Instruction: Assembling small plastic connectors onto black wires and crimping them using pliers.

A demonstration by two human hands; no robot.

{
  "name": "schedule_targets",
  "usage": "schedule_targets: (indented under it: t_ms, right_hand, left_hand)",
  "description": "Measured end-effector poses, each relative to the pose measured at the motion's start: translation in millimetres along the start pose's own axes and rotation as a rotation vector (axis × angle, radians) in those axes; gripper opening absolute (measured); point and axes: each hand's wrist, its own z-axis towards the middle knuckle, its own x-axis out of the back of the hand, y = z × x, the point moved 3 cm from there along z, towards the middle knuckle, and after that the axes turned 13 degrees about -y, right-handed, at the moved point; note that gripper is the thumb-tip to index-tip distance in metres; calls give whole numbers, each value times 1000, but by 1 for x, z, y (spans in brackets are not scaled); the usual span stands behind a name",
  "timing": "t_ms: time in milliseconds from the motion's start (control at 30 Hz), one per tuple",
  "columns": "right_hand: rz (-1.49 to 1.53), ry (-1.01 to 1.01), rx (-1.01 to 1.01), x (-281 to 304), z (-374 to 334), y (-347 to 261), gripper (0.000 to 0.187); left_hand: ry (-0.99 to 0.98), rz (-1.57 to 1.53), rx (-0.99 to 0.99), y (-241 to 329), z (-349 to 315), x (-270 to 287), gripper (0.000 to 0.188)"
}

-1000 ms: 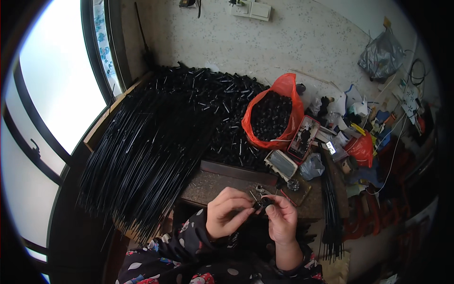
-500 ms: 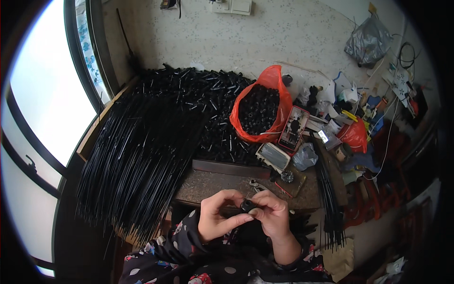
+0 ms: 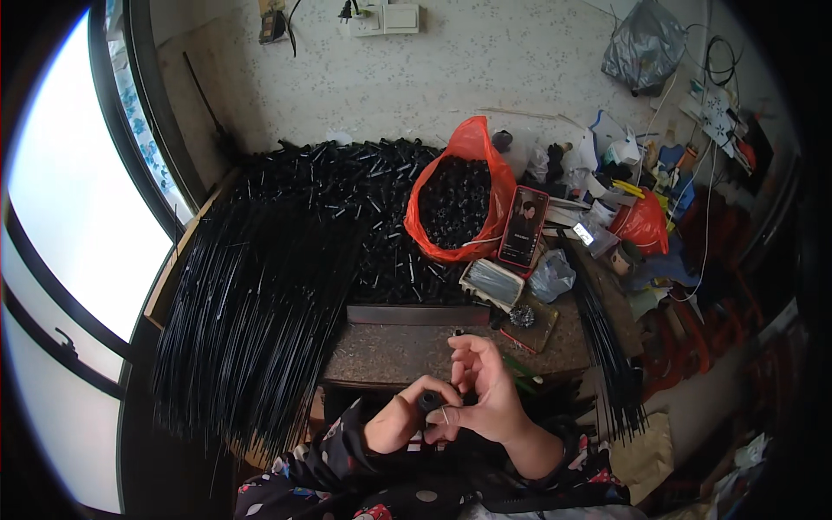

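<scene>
Just past my lap, beyond the table's front edge, my two hands are close together. My left hand [image 3: 397, 422] is closed round a short black tube-like part [image 3: 429, 400] with a round hole in its upward end. Against that part presses the thumb of my right hand [image 3: 492, 400], with a thin pale needle-like piece [image 3: 445, 415] at its tip. The other right fingers curl upward, partly apart. Beside the right hand, a green stick-like thing [image 3: 525, 373] shows in part. What the hidden fingertips touch cannot be made out.
Long thin black rods [image 3: 251, 321] cover the table's left side. Behind lie heaped black tubes [image 3: 347, 178] and a red bag [image 3: 414, 212] of black parts. A phone [image 3: 523, 227], a box of thin metal pins [image 3: 492, 282] and clutter stand right. A dark bar [image 3: 418, 315] edges the heap.
The view has shifted. My hands have come lower and nearer to me. My right fingers have lifted off the black part and curled upward, and the thin pale piece now shows at the thumb.
</scene>
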Motion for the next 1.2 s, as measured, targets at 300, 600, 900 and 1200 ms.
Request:
schedule_targets:
  t_ms: [300, 600, 900, 1200]
  right_hand:
    - [-1222, 104, 409, -14, 2, -55, 29]
    - [-979, -48, 188, 41, -36, 8, 17]
    - [-642, -44, -527, 84, -93, 136, 34]
    - [-806, -200, 103, 23, -46, -22, 22]
  left_hand:
    - [234, 500, -108, 6, -2, 18, 29]
    - [363, 715, -129, 41, -7, 23, 41]
    - [-13, 589, 37, 18, 14, 20, 38]
    - [471, 578, -116, 44, -4, 51, 41]
